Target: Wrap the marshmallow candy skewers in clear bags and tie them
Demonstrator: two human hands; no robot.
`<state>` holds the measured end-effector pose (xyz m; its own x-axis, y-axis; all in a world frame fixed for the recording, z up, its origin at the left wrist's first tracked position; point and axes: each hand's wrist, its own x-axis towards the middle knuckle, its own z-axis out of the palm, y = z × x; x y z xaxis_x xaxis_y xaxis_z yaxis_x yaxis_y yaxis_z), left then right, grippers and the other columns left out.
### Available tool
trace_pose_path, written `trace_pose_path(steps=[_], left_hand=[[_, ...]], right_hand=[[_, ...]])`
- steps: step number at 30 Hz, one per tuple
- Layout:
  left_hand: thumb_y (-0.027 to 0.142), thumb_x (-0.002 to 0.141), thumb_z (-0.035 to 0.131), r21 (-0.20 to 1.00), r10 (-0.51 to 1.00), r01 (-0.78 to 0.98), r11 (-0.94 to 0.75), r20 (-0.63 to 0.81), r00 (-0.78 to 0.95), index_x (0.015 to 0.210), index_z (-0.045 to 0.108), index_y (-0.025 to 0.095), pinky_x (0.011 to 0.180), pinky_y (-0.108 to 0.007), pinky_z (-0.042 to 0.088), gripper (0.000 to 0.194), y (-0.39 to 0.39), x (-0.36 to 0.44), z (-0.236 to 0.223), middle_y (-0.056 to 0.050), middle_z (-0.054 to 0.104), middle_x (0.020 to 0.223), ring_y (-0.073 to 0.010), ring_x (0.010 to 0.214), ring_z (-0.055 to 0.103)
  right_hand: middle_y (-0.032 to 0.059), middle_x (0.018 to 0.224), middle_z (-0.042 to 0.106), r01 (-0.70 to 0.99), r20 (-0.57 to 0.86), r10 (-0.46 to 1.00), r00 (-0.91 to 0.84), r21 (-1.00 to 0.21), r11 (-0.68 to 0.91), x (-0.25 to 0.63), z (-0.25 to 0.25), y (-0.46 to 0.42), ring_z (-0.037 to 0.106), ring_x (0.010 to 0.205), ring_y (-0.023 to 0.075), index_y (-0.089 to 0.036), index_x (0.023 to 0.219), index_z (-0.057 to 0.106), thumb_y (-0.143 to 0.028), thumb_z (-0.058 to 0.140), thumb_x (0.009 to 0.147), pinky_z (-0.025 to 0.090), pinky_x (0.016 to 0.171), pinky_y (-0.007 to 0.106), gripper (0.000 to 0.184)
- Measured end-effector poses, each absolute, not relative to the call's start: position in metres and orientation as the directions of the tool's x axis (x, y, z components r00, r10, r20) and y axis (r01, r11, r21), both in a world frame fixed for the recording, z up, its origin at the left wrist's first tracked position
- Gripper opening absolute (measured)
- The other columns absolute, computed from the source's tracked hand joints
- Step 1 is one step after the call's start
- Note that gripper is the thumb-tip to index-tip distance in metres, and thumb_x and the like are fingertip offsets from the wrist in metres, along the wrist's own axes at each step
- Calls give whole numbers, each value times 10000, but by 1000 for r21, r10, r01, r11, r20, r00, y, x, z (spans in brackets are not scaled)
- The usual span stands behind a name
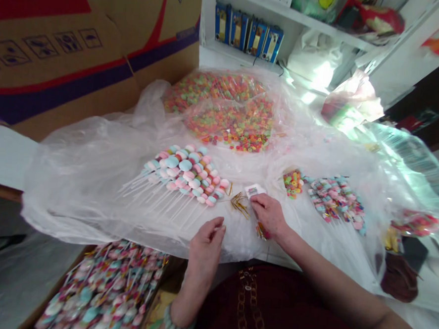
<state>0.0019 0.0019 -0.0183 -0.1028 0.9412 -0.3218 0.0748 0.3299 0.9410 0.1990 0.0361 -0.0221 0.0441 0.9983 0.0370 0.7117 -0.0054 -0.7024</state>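
The right hand (267, 214) pinches a small white printed packet (254, 190) on translucent plastic sheeting (233, 242); the left hand (207, 240) is curled, contents indeterminable. Loose, thin metallic-gold ties (240, 206) alongside could scatter if brushed.

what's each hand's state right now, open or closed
Left hand: fingers curled, nothing visibly held; open or closed cannot be told.
Right hand: fingertips at small white packet; grip cannot be told.
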Motion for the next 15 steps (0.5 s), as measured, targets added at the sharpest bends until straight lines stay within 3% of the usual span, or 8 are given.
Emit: trace_pose_path(steps=[3,6,10,13,15], left_hand=[[147,678,697,941,945,125,315,-298,-137,1023,712,224,955,-350,401,354,18,17,-11,-100,667,1117,-290,1070,573],[94,699,648,932,953,215,291,-263,-148,1046,694,215,992,-379,364,371,33,37,-7,-134,616,1183,-345,1196,492],[88,797,514,904,980,379,198,-186,-67,977,709,198,937,-385,389,287,41,59,-11,-138,608,1000,-331,1052,565],[86,841,452,809,985,587,29,-124,122,1086,685,221,851,-348,429,365,37,64,-15,-104,590,965,-250,862,608],[82,871,399,649,958,752,-113,-130,256,1239,603,250,764,-318,451,454,33,62,-16,-92,587,1011,-208,787,609]], right_hand=[[55,937,656,771,64,992,-112,-623,128,192,-18,21,591,908,165,-192,945,675,-183,419,901,432,834,264,260],[85,1044,625,867,81,995,-59,-489,91,196,-12,8,557,992,188,-189,1041,636,-176,393,915,414,873,278,273],[103,1087,592,924,-31,987,157,-349,-158,215,-10,7,546,981,227,-180,1156,565,-260,481,871,411,829,315,308],[77,1065,605,872,-131,966,223,-417,-258,229,-17,16,563,945,220,-187,1178,541,-318,547,821,404,773,298,380],[44,1012,635,818,-160,954,253,-491,-300,236,-22,22,574,902,197,-202,1105,577,-302,549,809,390,743,274,313]])
